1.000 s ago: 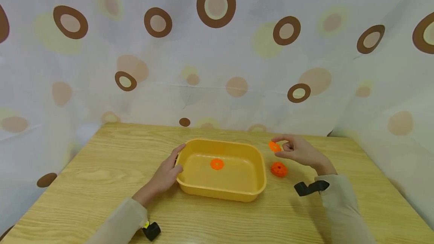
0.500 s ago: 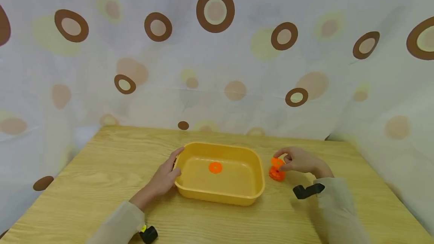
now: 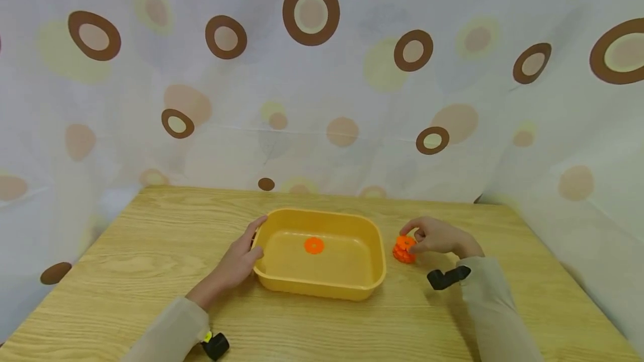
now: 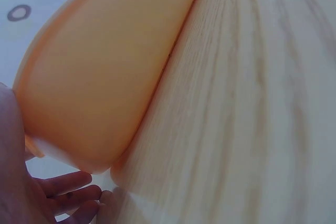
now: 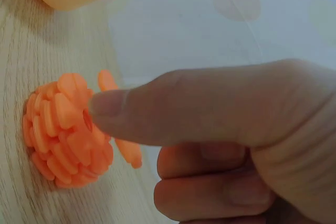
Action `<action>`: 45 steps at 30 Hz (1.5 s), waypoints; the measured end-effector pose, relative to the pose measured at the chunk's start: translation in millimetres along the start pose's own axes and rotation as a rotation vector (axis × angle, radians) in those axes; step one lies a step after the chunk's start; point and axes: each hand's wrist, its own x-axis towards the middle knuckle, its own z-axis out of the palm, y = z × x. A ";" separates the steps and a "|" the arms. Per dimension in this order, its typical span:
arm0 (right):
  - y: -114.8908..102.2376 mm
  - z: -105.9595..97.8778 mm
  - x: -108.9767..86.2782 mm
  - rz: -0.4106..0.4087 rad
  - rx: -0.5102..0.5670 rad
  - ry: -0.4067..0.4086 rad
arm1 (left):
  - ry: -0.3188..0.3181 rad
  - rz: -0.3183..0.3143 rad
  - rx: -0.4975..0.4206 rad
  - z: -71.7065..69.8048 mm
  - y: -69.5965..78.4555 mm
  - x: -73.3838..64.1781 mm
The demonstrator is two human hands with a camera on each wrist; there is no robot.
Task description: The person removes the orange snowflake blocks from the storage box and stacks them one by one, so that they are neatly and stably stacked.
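My left hand (image 3: 232, 264) grips the left rim of a yellow plastic basin (image 3: 317, 287), thumb over the inside edge. In the left wrist view its other fingers (image 4: 68, 183) lie beside the basin's outer wall. One flat orange flower-shaped disc (image 3: 314, 245) lies inside the basin. Right of the basin, a stack of like orange discs (image 5: 65, 135) stands on the table. My right hand (image 3: 439, 236) pinches a single disc (image 5: 129, 153) by its edge, just over the stack; the thumb hides part of it. Whether that disc touches the stack I cannot tell.
The wooden table (image 3: 302, 328) reaches back to a hanging cloth (image 3: 312, 88) with printed brown and beige circles. Black wrist devices sit on the left cuff (image 3: 216, 346) and the right cuff (image 3: 448, 277).
My right hand has brought the pinched disc down from behind the stack to just over it. The left hand keeps its grip on the basin. The head view has shifted slightly.
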 end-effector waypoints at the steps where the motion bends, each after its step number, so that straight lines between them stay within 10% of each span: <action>1: 0.3 0.2 0.4 -0.001 0.003 -0.007 | 0.000 -0.002 0.000 -0.2 -0.1 -0.3; 45: -0.6 2.0 2.6 -0.050 0.054 0.053 | 0.004 0.011 -0.010 0.5 -1.1 0.7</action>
